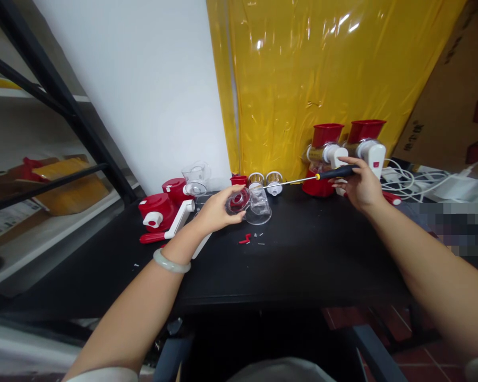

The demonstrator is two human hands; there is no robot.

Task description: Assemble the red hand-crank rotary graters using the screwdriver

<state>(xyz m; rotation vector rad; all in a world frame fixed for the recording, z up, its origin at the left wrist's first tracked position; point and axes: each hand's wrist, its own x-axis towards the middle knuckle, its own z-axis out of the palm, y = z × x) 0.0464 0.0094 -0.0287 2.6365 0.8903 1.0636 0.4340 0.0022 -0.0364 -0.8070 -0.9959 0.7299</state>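
Bare forearms up close, left hand half-curled round a clear plastic part, right hand closed on a screwdriver, red bit near the left.

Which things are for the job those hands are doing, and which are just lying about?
For the job:
clear plastic part, in the left hand
screwdriver, in the right hand
small red piece on the table, probably

Just lying about, it seems:
white cables
printed cardboard
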